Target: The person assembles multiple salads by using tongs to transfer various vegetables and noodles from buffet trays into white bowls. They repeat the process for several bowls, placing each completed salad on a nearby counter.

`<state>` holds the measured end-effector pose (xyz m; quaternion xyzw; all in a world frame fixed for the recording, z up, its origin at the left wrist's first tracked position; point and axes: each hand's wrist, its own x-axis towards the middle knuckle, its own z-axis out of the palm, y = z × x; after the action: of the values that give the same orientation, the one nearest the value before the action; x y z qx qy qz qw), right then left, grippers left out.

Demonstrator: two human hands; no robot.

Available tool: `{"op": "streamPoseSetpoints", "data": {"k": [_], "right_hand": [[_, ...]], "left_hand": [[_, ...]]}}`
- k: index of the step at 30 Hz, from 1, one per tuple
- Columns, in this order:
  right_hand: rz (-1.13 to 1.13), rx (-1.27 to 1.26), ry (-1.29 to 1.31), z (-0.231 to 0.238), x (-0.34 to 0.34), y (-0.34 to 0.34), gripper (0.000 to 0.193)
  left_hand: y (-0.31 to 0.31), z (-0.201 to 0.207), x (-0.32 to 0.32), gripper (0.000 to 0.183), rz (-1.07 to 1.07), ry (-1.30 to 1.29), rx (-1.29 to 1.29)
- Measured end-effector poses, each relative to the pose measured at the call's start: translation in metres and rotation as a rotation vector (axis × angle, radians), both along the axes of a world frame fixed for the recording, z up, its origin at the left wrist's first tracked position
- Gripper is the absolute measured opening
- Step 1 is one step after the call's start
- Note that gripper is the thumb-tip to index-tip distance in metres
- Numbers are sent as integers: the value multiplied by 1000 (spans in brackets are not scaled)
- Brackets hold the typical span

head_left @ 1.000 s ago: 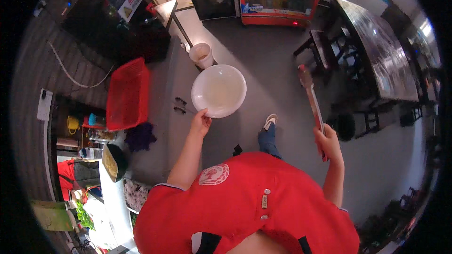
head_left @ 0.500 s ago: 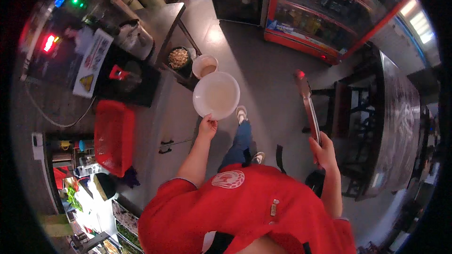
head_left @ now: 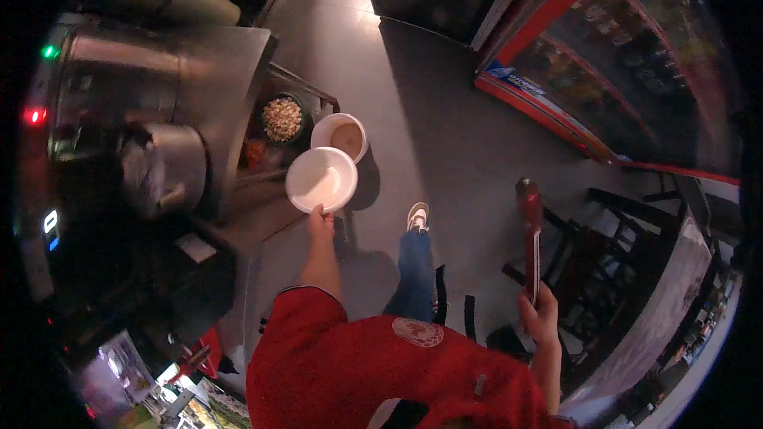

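My left hand [head_left: 322,219] is closed on the near rim of a round white basin [head_left: 299,178], its inside facing me. The basin is out ahead on the left and overlaps a white bucket [head_left: 330,125] standing on the floor. Something brownish shows at the bucket's bottom. Off to the right, my right hand [head_left: 540,316] grips a pair of metal tongs [head_left: 532,234] by the handle end. Their head points ahead, away from me, and shows nothing I can make out between the tips.
Beside the bucket, a dark container [head_left: 282,119] holds pale chunks. A metal counter [head_left: 230,71] with a large pot [head_left: 171,167] runs along the left. Ahead right stands a red-framed drinks fridge [head_left: 548,119]. A table [head_left: 652,326] and dark stools [head_left: 580,246] are at the right.
I have stepped forward and the view has shifted toward the counter. The basin is now lower and farther left in view, closer over the bucket's near side. The tongs stay in my right hand.
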<state>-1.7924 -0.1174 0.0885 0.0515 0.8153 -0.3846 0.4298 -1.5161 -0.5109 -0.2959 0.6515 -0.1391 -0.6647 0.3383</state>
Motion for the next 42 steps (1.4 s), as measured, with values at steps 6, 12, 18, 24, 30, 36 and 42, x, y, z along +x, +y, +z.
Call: {"op": "streamPoseSetpoints", "data": {"k": [6,12,18,24,30,36,42], "right_hand": [[-23,48,-103,-28,-58,-30,12],[15,29,-137,-50,-90,-21,11],[-5,-2,-130,-46,-98,9,13],[64,-115,-131,-40,-112,62,15],[678,-215,186,-47,-134,74,27],[1346,-439,667,34,-92,15,33],[1798,-471,816,39,49,8,41]], "left_hand": [[-101,2,-79,35,-485,-835,43],[-123,40,-140,33,-984,-1412,-185],[-98,71,-155,26,-984,-1431,-477],[-58,31,-88,30,-404,-708,-267],[131,94,-69,31,302,360,-116],[315,214,-33,27,80,397,-140],[432,265,42,28,275,314,-200]]}}
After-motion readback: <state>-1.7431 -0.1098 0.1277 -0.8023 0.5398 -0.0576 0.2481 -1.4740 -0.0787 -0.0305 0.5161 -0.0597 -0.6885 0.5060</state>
